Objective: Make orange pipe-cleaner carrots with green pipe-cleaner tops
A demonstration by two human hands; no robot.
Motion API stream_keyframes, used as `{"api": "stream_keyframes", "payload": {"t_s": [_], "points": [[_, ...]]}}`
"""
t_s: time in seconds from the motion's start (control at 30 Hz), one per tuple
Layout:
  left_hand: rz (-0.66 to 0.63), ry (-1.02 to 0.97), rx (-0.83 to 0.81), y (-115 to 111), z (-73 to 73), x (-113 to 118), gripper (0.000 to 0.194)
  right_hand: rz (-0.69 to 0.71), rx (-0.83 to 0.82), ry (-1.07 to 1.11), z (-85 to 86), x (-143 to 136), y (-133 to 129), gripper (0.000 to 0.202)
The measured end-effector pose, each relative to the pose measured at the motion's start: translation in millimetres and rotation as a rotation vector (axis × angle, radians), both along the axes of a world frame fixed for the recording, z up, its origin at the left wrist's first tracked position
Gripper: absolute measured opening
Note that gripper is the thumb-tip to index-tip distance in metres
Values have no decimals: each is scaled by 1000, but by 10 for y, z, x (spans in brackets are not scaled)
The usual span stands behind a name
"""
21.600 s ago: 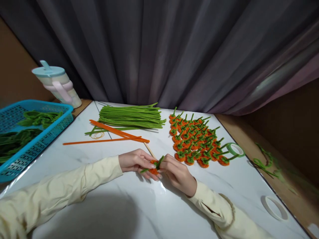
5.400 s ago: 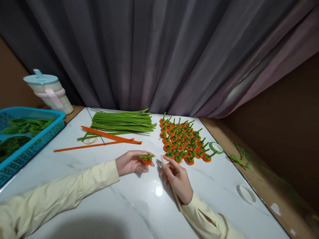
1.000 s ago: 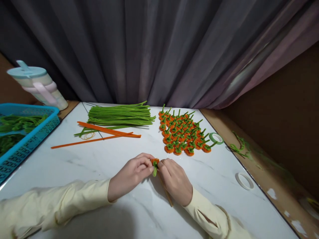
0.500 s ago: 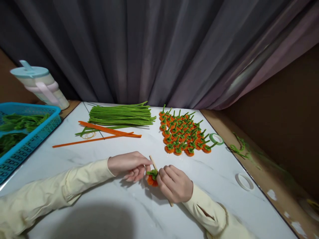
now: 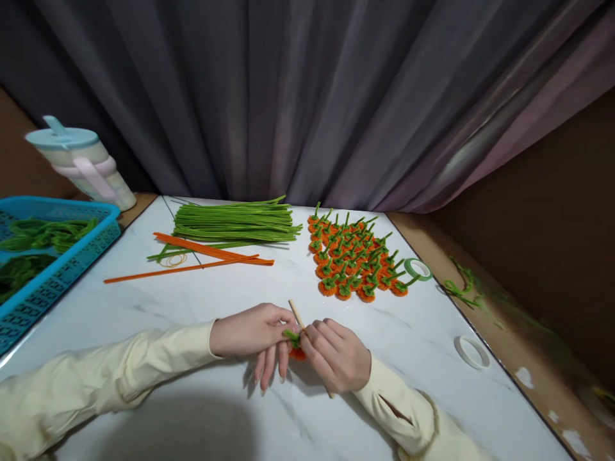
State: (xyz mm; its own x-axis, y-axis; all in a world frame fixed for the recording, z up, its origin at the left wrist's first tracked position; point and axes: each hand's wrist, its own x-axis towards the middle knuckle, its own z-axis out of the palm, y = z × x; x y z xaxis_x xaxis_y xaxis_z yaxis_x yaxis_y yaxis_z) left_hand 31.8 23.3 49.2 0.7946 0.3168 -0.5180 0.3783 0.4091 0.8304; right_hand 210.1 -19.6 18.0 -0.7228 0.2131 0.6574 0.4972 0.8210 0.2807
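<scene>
A small orange pipe-cleaner pumpkin with a green top is between my hands, low over the table. The thumb and index finger of my left hand close at the green top, while its other fingers hang loosely downward. My right hand is wrapped round a thin wooden stick, whose two ends stick out above and below the fist. Its fingertips press against the pumpkin's right side and partly hide it.
Green pipe cleaners lie bundled behind, with orange pipe cleaners in front. Several finished pumpkins stand at the right, near green tape and a white ring of tape. A blue basket and a tumbler are left.
My left hand has shifted slightly right and down, its thumb and index finger closing at the pumpkin's green top. The right hand keeps its grip on the stick.
</scene>
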Motion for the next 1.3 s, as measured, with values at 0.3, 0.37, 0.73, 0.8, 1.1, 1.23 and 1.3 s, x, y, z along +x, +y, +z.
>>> {"api": "stream_keyframes", "payload": {"t_s": [0.3,0.37,0.73,0.8,1.1,1.23,1.3], "points": [[232,60,609,-123,-22,21,29,-146,-102,-44,162,-98,45,27],[267,65,730,-118,-20,11,27,-186,-207,32,198,-135,70,28],[237,109,1243,-56,-124,-43,20,-219,-1464,734,329,-202,209,14],[191,149,1423,-55,-172,-48,24,-205,-1694,837,378,-195,228,12],[337,92,867,32,-196,-24,19,-241,-1726,861,212,-167,265,22],[387,35,358,157,-207,-2,20,-265,-938,642,-2,-89,201,18],[393,27,206,213,-237,3,18,-241,-609,455,-79,-45,177,19]]}}
